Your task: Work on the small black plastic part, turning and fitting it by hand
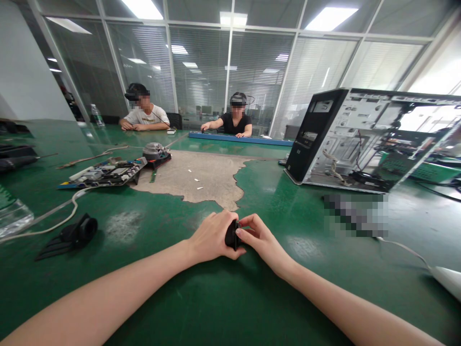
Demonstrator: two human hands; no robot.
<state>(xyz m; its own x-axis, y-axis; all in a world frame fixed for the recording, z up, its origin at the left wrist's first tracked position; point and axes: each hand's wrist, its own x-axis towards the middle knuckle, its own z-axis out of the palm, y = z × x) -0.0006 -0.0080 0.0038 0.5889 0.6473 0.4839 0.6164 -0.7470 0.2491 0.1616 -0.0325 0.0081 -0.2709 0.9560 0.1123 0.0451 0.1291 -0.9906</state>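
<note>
just short of the bare patch [216,180] in the green counter [173,298], on its near side, a person has both hands on a small black piece [231,236]; the left hand [212,239] is curled round it, thumb below and fingers bent over the top, with only the width of the piece left between them; the right hand [262,240] is nearly closed too, thumb and fingertips pinching the piece's right edge, the other fingers loosely bent; the piece seems to be clear of the counter, though i can't tell for certain.

a few white scraps [196,180] lie on the patch; at its left edge there's a circuit board [111,172], with a round metal cooler [154,151] just behind; nearer than the board, left of the patch, sits a black bracket [77,233] with a round end, a pale cable [74,204] running behind it; to the right of the patch stands an open computer case [306,139], and in front of that something blurred past telling [355,214]; beyond the patch two people in headsets sit at the far side, one in white [149,117], one in black [236,122] behind a blue bar [237,138].
</note>
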